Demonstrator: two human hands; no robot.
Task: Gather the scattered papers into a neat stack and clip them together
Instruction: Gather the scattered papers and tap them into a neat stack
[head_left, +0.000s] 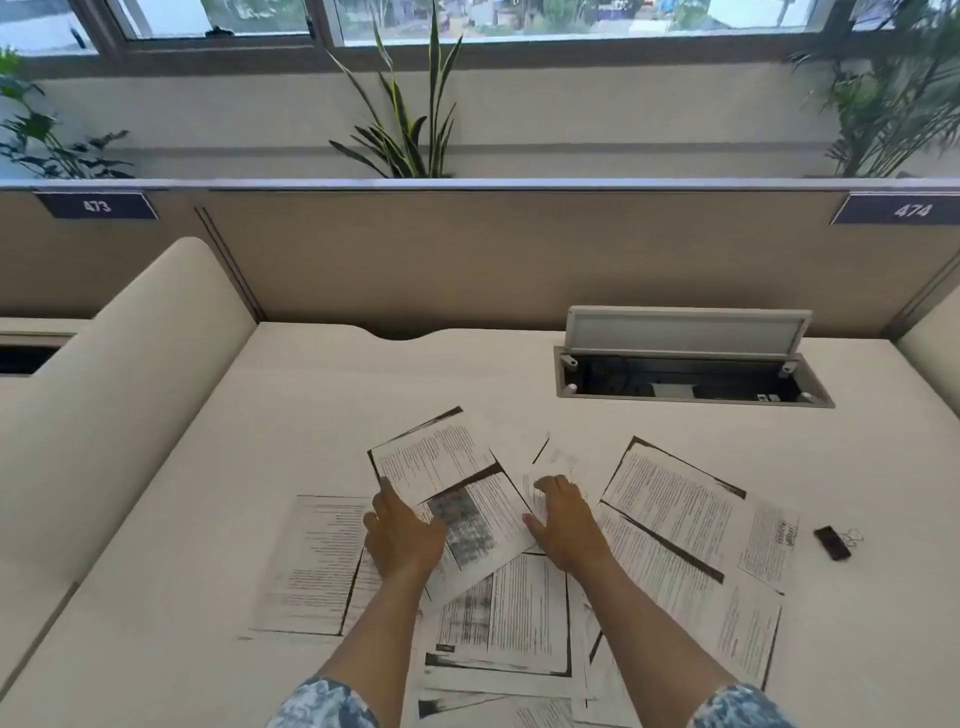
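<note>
Several printed papers (670, 499) lie scattered and overlapping across the middle of the cream desk (208, 519). My left hand (402, 538) rests flat on the left side of a tilted central sheet (478, 519), fingers spread, its fingertips touching the lower edge of another tilted sheet (434, 457) behind. My right hand (563, 522) lies palm down on the right edge of that central sheet, fingers apart. Neither hand grips anything. A black binder clip (832, 542) sits on the desk to the right of the papers, apart from both hands.
An open cable hatch (691, 379) with its raised lid sits in the desk at the back right. A beige partition (519, 249) closes off the back, and a rounded side panel (130, 389) stands at the left. Plants stand behind the partition.
</note>
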